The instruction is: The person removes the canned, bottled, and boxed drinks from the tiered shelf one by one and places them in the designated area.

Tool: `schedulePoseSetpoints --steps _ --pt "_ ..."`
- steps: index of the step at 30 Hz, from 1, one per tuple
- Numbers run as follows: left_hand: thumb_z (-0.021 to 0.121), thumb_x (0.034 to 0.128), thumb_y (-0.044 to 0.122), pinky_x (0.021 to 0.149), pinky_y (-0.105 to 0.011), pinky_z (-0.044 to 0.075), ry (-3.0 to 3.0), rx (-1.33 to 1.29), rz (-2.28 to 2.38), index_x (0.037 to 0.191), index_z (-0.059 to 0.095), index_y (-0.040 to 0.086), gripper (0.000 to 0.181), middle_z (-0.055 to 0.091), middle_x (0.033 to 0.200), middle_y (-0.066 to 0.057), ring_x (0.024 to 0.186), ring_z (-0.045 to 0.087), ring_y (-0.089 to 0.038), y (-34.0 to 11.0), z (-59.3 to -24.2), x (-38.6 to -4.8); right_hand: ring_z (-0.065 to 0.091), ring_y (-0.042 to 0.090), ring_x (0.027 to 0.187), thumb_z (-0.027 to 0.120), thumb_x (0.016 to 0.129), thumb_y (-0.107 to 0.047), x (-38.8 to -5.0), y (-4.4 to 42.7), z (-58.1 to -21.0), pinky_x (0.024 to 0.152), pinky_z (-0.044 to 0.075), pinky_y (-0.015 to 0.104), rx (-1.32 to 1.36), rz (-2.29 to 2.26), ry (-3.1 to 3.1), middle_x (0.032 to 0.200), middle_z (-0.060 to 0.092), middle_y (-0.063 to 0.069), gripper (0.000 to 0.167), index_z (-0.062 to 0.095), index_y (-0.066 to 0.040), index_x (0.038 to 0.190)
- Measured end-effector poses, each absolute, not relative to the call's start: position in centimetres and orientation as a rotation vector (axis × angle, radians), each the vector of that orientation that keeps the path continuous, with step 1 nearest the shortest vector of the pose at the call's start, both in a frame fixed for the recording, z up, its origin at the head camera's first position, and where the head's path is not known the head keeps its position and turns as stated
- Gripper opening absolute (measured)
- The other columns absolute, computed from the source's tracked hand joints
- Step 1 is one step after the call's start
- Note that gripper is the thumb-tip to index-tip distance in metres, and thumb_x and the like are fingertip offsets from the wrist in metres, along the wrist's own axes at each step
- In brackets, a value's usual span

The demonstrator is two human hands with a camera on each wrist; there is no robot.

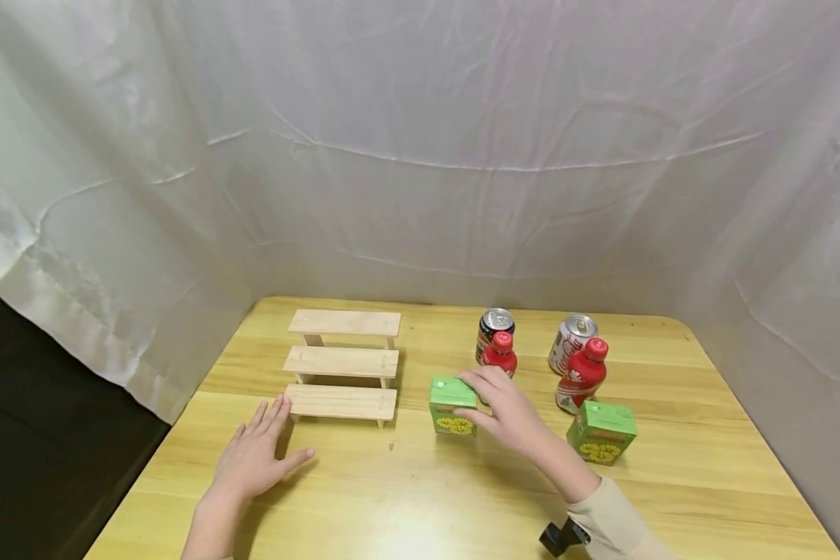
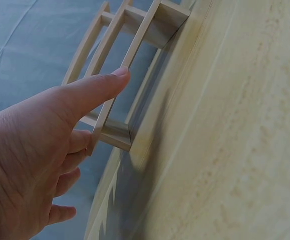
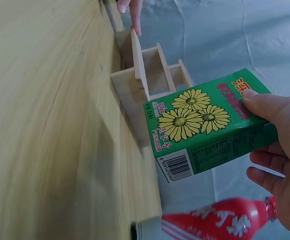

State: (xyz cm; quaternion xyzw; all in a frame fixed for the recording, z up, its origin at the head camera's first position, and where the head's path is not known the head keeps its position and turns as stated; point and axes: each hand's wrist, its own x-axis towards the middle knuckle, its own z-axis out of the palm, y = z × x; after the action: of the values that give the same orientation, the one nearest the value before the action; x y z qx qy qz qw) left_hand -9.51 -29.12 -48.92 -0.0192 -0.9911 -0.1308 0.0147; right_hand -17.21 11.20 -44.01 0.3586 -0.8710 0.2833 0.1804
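Observation:
My right hand (image 1: 507,408) grips a green drink carton (image 1: 453,406) with yellow flowers near its top, thumb on one side and fingers on the other. In the right wrist view the carton (image 3: 205,125) appears raised off the tabletop. To its left stands a three-step wooden display rack (image 1: 341,402) of pale wood. The left hand (image 1: 255,455) has its fingertips at the left end of the rack's lowest step, thumb stretched out. Seen from the left wrist, that hand (image 2: 49,135) lies beside the rack (image 2: 134,37) and holds nothing.
Right of the held carton, a red bottle (image 1: 500,354) stands before a dark can (image 1: 495,320). Farther right are a silver-white can (image 1: 572,342), another red bottle (image 1: 582,377) and a second green carton (image 1: 602,432). Grey-white curtains (image 1: 462,194) enclose the wooden table (image 1: 406,498).

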Motion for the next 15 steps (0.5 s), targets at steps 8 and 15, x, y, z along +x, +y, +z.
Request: schedulePoseSetpoints --steps 8,15 --pt "0.056 0.0854 0.068 0.114 -0.07 0.021 -3.08 -0.055 -0.408 0.154 0.026 0.006 0.098 0.024 0.161 -0.015 0.148 0.021 -0.042 -29.0 -49.0 -9.5 0.057 0.017 0.109 0.078 0.081 -0.029 -16.5 13.5 -44.7 0.09 0.057 0.04 0.97 0.8 -2.495 0.115 0.064 0.001 0.049 0.064 -0.011 0.124" --pt "0.055 0.0858 0.068 0.113 -0.071 0.022 -3.081 -0.059 -0.406 0.154 0.025 0.005 0.098 0.024 0.161 -0.015 0.147 0.021 -0.043 -29.1 -48.9 -9.7 0.06 0.02 0.11 0.079 0.079 -0.028 -16.4 15.4 -45.9 0.092 0.056 0.043 0.935 0.731 -2.512 0.116 0.065 0.003 0.052 0.063 -0.011 0.125"
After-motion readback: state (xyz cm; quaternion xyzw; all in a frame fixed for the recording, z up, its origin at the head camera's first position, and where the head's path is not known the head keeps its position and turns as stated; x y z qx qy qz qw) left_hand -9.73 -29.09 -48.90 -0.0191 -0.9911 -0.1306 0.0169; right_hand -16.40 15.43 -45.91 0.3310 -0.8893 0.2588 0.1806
